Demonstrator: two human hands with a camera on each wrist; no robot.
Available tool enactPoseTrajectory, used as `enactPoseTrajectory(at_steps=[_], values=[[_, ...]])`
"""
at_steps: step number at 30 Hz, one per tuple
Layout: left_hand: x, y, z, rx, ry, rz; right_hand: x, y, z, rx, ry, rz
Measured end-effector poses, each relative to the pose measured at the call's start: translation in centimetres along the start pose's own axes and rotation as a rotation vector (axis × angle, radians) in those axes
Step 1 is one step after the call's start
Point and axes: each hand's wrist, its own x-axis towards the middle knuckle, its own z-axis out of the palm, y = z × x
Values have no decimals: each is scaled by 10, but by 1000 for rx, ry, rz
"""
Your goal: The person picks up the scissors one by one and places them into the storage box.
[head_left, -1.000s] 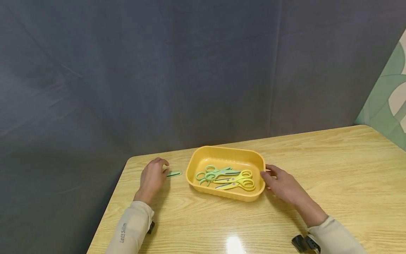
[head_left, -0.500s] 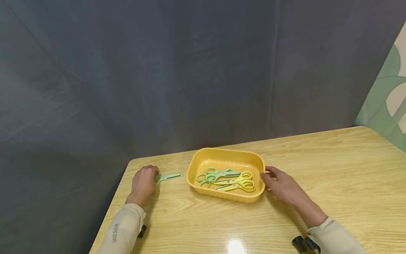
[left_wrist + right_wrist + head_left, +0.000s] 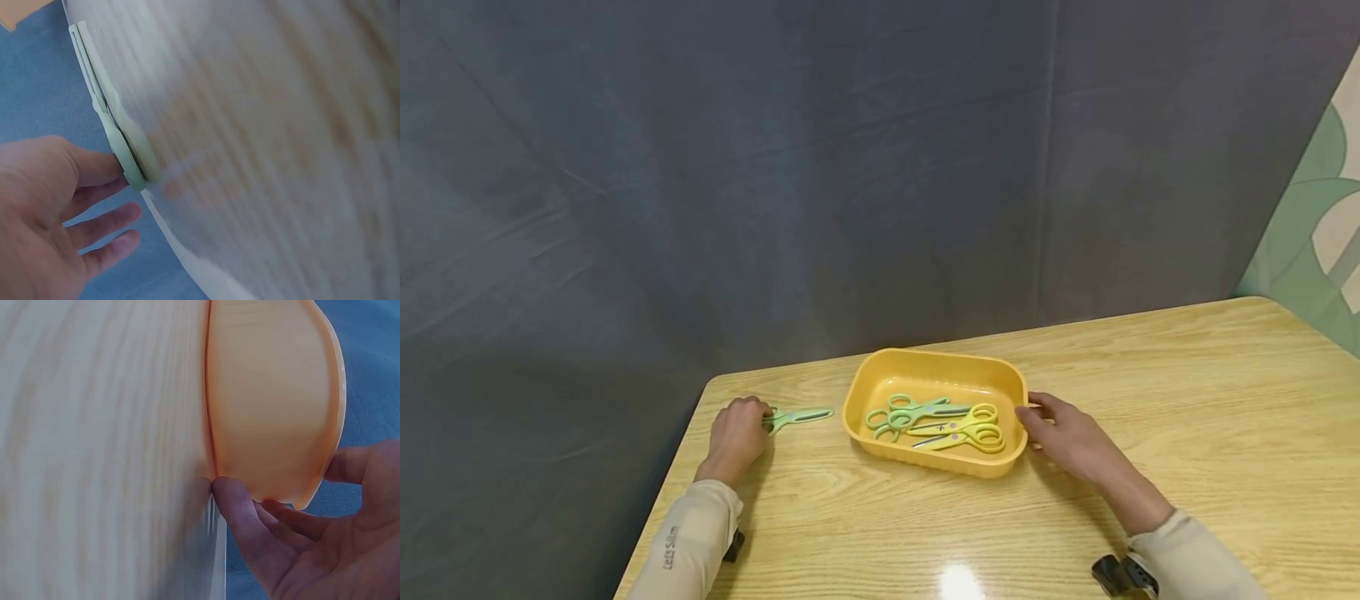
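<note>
Green-handled scissors (image 3: 805,415) lie flat on the table to the left of a yellow plastic tray (image 3: 943,357). My left hand (image 3: 736,437) pinches their handle end with thumb and forefinger, while the other fingers stay apart in the left wrist view. The blades point right, toward the tray; part of the handle loops is hidden. My right hand (image 3: 1067,437) grips the tray's right end, with a digit at the rim and others against the outer wall (image 3: 275,425). Inside the tray lie green scissors (image 3: 917,412) and yellow scissors (image 3: 973,435), partly overlapping.
The wood-grain table (image 3: 850,533) ends at a left edge close to my left hand. A dark cloth curtain (image 3: 880,183) hangs behind it. At the far right stands a green and beige patterned surface (image 3: 1300,237).
My left hand has shifted left and slightly down along the green scissors to their handles, uncovering more of the blades. The right hand and tray have stayed put.
</note>
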Motion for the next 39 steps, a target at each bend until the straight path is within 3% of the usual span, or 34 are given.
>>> enactPoseTrajectory(at_steps=[11, 21, 31, 39], values=[[1, 3, 1, -21, -60, -37, 1, 0, 0, 7, -4, 8], [3, 13, 2, 13, -111, 29, 2, 1, 0, 1, -2, 9], [1, 17, 2, -54, -106, 56, 2, 1, 1, 3, -7, 14], [0, 18, 1, -109, -107, 34, 3, 2, 1, 6, -3, 17]])
